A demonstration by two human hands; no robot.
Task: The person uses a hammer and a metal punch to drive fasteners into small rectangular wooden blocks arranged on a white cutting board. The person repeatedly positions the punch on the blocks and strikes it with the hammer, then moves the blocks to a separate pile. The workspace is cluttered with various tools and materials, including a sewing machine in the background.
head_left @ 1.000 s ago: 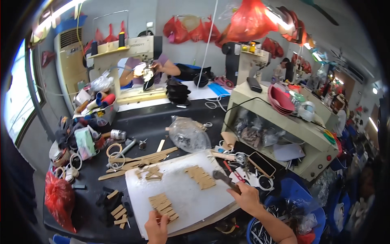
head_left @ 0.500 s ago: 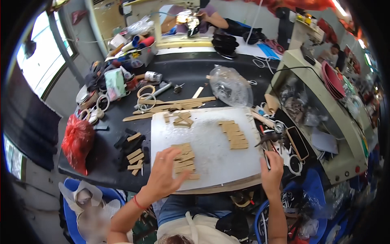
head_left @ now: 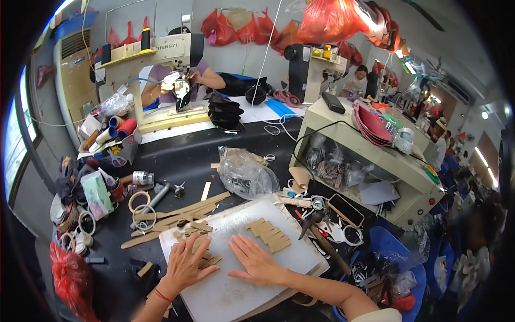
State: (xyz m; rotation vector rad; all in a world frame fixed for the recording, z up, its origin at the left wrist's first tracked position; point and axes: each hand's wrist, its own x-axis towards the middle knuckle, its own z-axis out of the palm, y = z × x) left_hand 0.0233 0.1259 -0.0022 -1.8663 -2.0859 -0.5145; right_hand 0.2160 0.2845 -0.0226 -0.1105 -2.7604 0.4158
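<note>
A white board (head_left: 241,292) lies on the black table in front of me. My left hand (head_left: 186,264) is at its left side, fingers spread, over a group of small tan strips (head_left: 208,260) that it partly hides. Palm down, my right hand (head_left: 257,263) rests on or just above the middle of the board, fingers stretched out. Beyond it sits a second group of tan strips (head_left: 272,237), overlapping in a slanted row. Loose tan scraps (head_left: 197,226) lie near the board's far left corner. Neither hand visibly grips anything.
Long tan strips (head_left: 177,220), white rings (head_left: 144,219) and a clear plastic bag (head_left: 247,172) lie beyond the board. A hammer (head_left: 332,251), a phone (head_left: 346,210) and small tools are at right. A red bag (head_left: 70,279) is at left. Across the table, someone works at a sewing machine (head_left: 171,48).
The view has swung up and to the right. My right hand has come from the tools at the board's right edge to its middle. My left hand stays by the left strips.
</note>
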